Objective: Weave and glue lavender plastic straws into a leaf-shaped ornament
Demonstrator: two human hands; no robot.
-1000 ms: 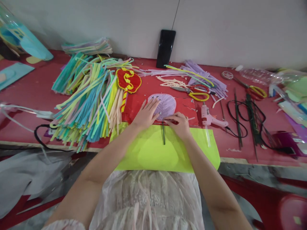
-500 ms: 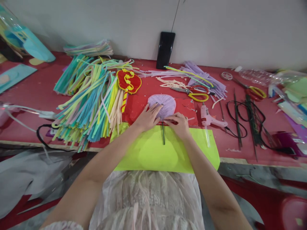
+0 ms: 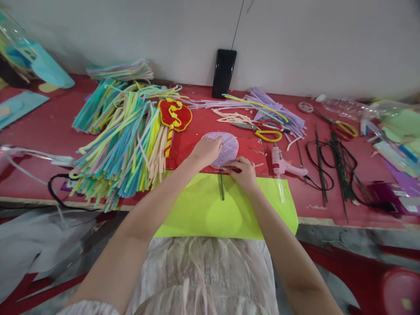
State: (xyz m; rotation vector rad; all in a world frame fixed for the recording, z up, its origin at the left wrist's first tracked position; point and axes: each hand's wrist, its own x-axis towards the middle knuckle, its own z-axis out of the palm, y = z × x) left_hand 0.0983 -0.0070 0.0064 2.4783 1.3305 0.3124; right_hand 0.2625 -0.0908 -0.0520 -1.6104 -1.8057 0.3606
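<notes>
head, left hand [image 3: 210,151], now curled over disc [image 3: 230,148]

I count: hands [image 3: 210,151] [image 3: 244,173] 2 | lilac oval panel [image 3: 230,148] 1 | phone [image 3: 224,73] 1 | scissors [image 3: 252,127] [image 3: 332,123] 2 | glue gun [image 3: 280,164] 1

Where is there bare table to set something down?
Mainly on the red table at left, between the blue sheet and coloured stems, beyond the white cable. A smaller patch lies nearer than the glue gun, between the yellow-green sheet and dark sticks. It's crowded at the lavender oval, under the left hand and right hand.
</notes>
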